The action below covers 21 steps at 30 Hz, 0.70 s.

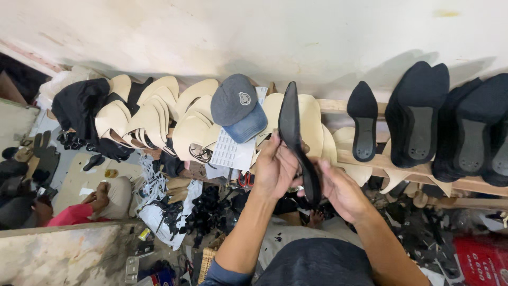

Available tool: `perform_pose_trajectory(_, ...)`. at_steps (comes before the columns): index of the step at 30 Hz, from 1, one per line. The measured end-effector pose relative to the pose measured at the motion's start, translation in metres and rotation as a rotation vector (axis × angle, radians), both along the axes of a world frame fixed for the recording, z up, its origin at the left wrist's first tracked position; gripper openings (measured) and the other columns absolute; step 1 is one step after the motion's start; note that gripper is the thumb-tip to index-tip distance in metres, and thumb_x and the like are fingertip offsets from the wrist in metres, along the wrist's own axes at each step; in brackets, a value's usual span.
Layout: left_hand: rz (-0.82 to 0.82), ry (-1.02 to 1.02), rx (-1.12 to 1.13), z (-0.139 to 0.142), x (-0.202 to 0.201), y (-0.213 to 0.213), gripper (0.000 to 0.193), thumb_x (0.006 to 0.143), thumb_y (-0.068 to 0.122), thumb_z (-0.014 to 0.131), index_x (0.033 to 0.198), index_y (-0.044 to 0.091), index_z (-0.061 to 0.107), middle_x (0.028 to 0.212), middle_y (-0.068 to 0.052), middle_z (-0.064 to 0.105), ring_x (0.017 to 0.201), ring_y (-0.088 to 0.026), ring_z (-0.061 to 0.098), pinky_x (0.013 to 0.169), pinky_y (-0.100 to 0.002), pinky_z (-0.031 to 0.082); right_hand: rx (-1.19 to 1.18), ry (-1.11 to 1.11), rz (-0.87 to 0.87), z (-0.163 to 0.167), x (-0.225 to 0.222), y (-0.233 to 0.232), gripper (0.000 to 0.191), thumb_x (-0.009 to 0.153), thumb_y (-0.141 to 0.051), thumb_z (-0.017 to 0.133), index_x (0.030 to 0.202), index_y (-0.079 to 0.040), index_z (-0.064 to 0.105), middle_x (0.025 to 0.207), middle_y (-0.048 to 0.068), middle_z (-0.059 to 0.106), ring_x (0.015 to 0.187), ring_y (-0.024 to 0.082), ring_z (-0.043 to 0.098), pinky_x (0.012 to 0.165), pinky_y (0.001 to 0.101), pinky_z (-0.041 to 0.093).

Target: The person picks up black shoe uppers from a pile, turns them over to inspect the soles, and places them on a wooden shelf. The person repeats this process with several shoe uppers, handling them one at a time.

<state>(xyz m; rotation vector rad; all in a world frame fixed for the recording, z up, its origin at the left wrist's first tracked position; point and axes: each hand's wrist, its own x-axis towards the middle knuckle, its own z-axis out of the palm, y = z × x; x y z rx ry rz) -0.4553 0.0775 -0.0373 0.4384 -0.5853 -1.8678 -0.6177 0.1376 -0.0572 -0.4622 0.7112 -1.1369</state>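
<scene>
I hold a thin black pointed shoe sole (292,124) upright in front of me, its tip up toward the wall. My left hand (274,168) grips its middle from the left, fingers curled on the edge. At the sole's lower heel end (311,186), my right hand (340,190) is closed around it from the right. Both forearms reach up from the bottom of the view over my lap.
A wooden rack (381,169) along the white wall carries cream soles (159,114), black soles (418,122) and a grey cap (237,106). Black scraps (206,212) litter the floor. Another person in a pink top (79,212) sits at lower left.
</scene>
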Motion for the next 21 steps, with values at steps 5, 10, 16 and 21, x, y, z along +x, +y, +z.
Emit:
perform_pose_trajectory(5,-0.171,0.088,0.138,0.011,-0.001,-0.006,0.050,0.114,0.030,0.034,0.143,-0.007,0.051,0.109,-0.012,0.067,0.095,-0.023,0.068,0.093,-0.037,0.056,-0.272,0.202,-0.052,-0.012,0.012,0.014,0.015,0.100,-0.004,0.068,0.111,0.005,0.066,0.104,0.011,0.073,0.094,0.013,0.066,0.088,0.0278,0.052)
perform_pose_trajectory(10,-0.085,-0.110,0.268,0.004,-0.018,0.011,0.059,0.110,0.041,0.031,0.129,-0.009,0.057,0.098,-0.014,0.069,0.090,-0.023,0.070,0.086,-0.036,0.057,-0.315,0.451,-0.246,-0.013,0.011,0.015,0.013,0.095,-0.003,0.069,0.106,0.003,0.067,0.103,0.006,0.075,0.093,0.009,0.067,0.087,0.0231,0.053)
perform_pose_trajectory(16,0.120,-0.231,0.359,-0.019,-0.021,0.004,0.047,0.110,0.035,0.036,0.117,-0.004,0.062,0.093,-0.013,0.071,0.080,-0.022,0.069,0.075,-0.037,0.059,-0.239,0.246,-0.221,-0.022,0.008,0.014,0.026,0.108,-0.015,0.059,0.120,0.006,0.071,0.097,0.003,0.071,0.085,0.006,0.060,0.080,0.0227,0.049)
perform_pose_trajectory(21,0.020,-0.057,0.331,-0.044,-0.019,-0.009,0.039,0.111,0.030,0.040,0.118,-0.002,0.061,0.092,-0.013,0.069,0.080,-0.025,0.070,0.076,-0.037,0.059,-0.126,0.354,-0.168,-0.016,0.000,0.008,0.032,0.103,-0.016,0.061,0.127,0.003,0.069,0.098,0.003,0.069,0.082,0.008,0.056,0.074,0.0261,0.047)
